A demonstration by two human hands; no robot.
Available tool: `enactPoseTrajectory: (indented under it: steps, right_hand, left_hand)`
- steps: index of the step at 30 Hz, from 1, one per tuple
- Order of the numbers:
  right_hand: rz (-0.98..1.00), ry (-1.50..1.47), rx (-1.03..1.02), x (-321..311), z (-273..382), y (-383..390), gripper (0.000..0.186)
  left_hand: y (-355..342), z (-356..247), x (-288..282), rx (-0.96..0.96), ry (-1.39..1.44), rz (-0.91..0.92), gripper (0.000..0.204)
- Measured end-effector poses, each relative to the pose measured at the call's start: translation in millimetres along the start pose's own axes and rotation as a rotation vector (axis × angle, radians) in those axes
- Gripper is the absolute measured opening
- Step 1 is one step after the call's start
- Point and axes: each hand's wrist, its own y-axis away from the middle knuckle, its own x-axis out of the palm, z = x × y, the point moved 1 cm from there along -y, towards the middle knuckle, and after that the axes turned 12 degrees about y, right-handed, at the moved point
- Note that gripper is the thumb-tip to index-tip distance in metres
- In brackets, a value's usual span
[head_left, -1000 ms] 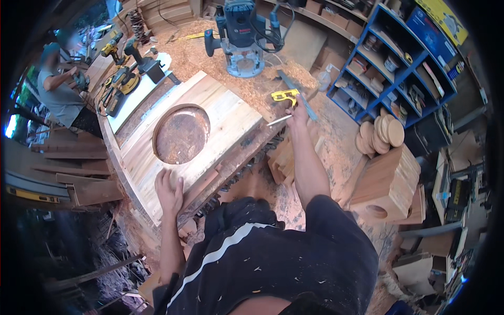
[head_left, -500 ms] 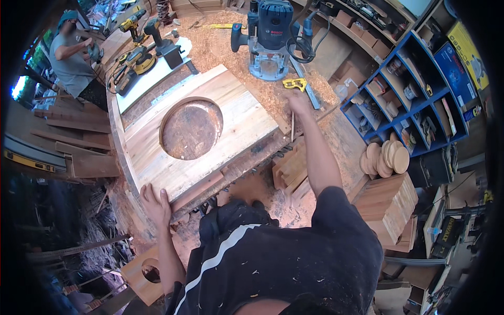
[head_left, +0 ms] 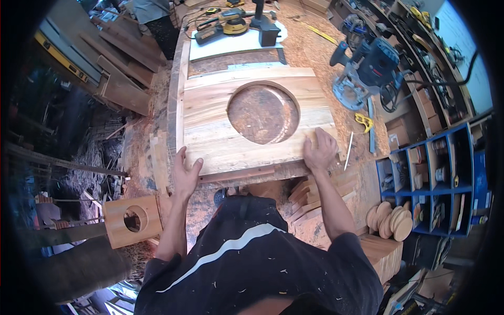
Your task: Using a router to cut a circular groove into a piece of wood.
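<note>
A pale wooden board (head_left: pixel 210 118) with a large round hole lies flat on the workbench, its bench surface showing through the hole. My left hand (head_left: pixel 186 172) grips the board's near left corner, thumb apart from the fingers along the edges. At the near right corner, my right hand (head_left: pixel 320 151) holds the board with bent fingers over its top. A thin pencil-like stick (head_left: pixel 348 151) lies just right of that hand, apart from it. Beyond it are a small yellow tool (head_left: pixel 363 123) and a blue straight strip (head_left: pixel 371 126).
A blue plunge router (head_left: pixel 367 71) stands at the right among wood shavings. A yellow sander (head_left: pixel 231 23) sits on a white sheet at the back. Blue shelving (head_left: pixel 428 164) and stacked wooden discs (head_left: pixel 389 220) are at the right. A smaller holed board (head_left: pixel 149 210) lies lower left.
My right hand has left the small yellow tool and the stick and come to the board's near right corner. My left hand stays at the left corner. The view has turned rightward.
</note>
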Motion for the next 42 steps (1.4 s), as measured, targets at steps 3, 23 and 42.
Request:
enactPoseTrajectory:
  steps: [3, 23, 42]
  right_hand:
    - [-0.008, 0.043, -0.018, 0, 7, 3, 0.037]
    - [0.323, 0.104, -0.123, 6, 44, -82, 0.062]
    - [0.166, -0.104, 0.209, -2, 29, 0, 0.038]
  left_hand:
    - [-4, 8, -3, 0.005, 0.247, -0.076, 0.069]
    - [-145, 8, 6, 0.161, -0.343, 0.067, 0.094]
    - [-143, 29, 29, 0.242, -0.459, 0.097, 0.082]
